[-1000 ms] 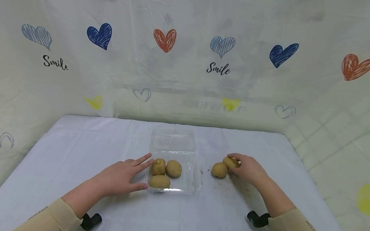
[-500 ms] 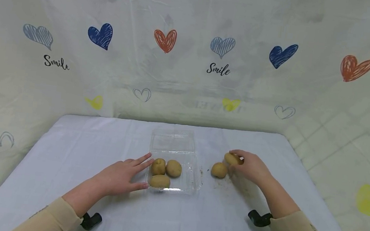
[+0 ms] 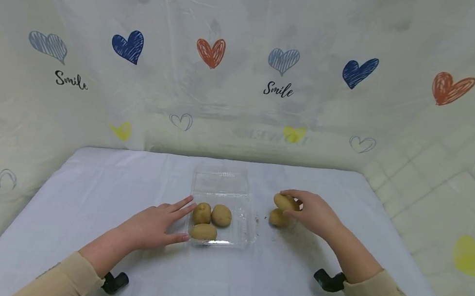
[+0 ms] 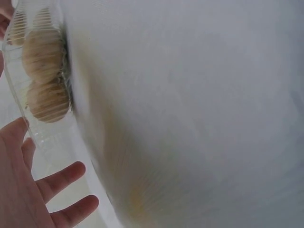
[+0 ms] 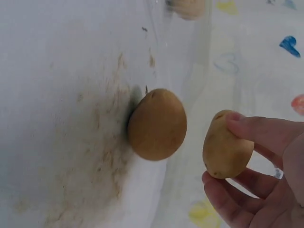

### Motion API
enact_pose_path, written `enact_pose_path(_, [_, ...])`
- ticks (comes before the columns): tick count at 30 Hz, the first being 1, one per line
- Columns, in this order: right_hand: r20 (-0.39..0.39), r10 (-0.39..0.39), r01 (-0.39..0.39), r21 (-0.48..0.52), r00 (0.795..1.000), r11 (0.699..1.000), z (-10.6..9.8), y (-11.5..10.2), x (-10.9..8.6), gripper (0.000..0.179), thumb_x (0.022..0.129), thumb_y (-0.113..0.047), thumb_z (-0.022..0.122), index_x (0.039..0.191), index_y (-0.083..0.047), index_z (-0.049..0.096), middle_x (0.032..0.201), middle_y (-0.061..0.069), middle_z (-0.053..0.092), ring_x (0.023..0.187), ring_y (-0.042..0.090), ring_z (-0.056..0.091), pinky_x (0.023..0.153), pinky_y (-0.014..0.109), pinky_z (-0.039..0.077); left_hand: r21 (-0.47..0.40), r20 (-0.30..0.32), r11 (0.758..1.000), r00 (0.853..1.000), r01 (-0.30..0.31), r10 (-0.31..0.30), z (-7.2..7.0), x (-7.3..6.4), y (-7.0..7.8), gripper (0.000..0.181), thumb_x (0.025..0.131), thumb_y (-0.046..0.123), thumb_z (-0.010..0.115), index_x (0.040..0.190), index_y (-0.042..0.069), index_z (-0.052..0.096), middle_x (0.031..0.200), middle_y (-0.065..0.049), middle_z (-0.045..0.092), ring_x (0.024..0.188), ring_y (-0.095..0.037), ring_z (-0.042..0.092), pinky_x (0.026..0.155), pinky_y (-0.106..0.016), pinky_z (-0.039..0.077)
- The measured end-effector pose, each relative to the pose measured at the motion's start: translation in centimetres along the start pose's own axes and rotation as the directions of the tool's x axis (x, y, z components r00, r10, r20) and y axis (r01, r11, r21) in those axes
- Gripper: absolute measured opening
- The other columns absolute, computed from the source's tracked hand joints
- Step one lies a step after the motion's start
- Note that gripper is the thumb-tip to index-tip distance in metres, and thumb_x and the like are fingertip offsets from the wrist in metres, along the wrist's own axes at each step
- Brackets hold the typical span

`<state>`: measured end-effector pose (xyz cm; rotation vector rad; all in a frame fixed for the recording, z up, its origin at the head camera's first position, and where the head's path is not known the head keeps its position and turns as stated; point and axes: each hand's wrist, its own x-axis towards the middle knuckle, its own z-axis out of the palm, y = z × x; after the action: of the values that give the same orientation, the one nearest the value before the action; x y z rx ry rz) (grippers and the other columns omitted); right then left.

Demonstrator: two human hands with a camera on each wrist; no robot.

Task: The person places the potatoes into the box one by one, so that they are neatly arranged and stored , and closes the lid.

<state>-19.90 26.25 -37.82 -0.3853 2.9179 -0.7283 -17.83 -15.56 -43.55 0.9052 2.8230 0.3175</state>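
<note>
Between thumb and fingers, my right hand (image 3: 315, 215) holds a potato (image 5: 227, 146), raised off the table. Another potato (image 5: 159, 124) lies on the cloth below it, partly covered by the held one in the head view. My left hand (image 3: 153, 226) has its fingers spread, with fingertips at the left side of a clear plastic container (image 3: 239, 224). Three potatoes sit inside: one at the back left (image 3: 201, 213), one to its right (image 3: 222, 215) and one in front (image 3: 203, 232). Through the container's ribbed wall, potatoes (image 4: 42, 57) show in the left wrist view.
The container's clear lid (image 3: 221, 183) lies folded back behind it. Brown dirt smudges (image 5: 107, 166) mark the white cloth (image 3: 222, 283) near the loose potato. Behind the table hangs a pale sheet (image 3: 242, 104) printed with hearts.
My right hand has lifted the potato from beside the other loose one and moved it left, above that one. The left hand stays at the container's side.
</note>
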Motion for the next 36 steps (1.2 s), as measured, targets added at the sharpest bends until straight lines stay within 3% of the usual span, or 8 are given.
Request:
enact_pose_path(5, [0.015,-0.048,0.047,0.026,0.999,0.999,0.9,-1.7,-0.2,0.048,0.087,-0.021,0.077,0.133,-0.02,0.064,0.12,0.001,0.065,0.098,0.021,0.059,0.08,0.038,0.049,0.005,-0.002,1.0,1.0,0.0,0.0,0.1,0.0,-0.1,0.087,0.088,0.08,0.039,0.159,0.032,0.021,0.166,0.011,0.013,0.136,-0.029,0.045,0.102,-0.057,0.041])
enact_pose_path(12, [0.05,-0.137,0.137,0.0,0.989,0.991,2.7,-3.6,0.1,0.045,0.087,-0.017,0.077,0.13,-0.022,0.065,0.124,-0.004,0.065,0.11,0.019,0.059,0.094,0.043,0.048,-0.002,0.004,1.0,1.0,-0.005,0.005,0.0,0.0,-0.1,0.088,0.088,0.08,0.038,0.159,0.031,0.023,0.165,0.009,0.015,0.136,-0.03,0.045,0.102,-0.058,0.041])
enact_pose_path(23, [0.139,-0.327,0.335,-0.042,0.935,0.941,4.1,-6.7,0.6,0.042,0.086,-0.013,0.078,0.126,-0.018,0.068,0.124,-0.004,0.066,0.114,0.018,0.06,0.096,0.04,0.048,0.005,0.013,1.0,1.0,0.003,-0.003,0.3,0.2,-0.3,0.087,0.088,0.079,0.04,0.159,0.031,0.023,0.166,0.01,0.014,0.136,-0.031,0.045,0.102,-0.057,0.041])
enact_pose_path(36, [0.296,-0.35,0.4,-0.129,0.889,0.907,5.9,-7.6,1.9,0.042,0.085,-0.016,0.078,0.125,-0.021,0.068,0.124,-0.006,0.066,0.119,0.015,0.058,0.1,0.036,0.046,-0.008,-0.019,1.0,1.0,0.0,0.0,0.0,0.1,0.1,0.088,0.088,0.08,0.038,0.159,0.03,0.024,0.165,0.01,0.015,0.135,-0.031,0.046,0.103,-0.057,0.041])
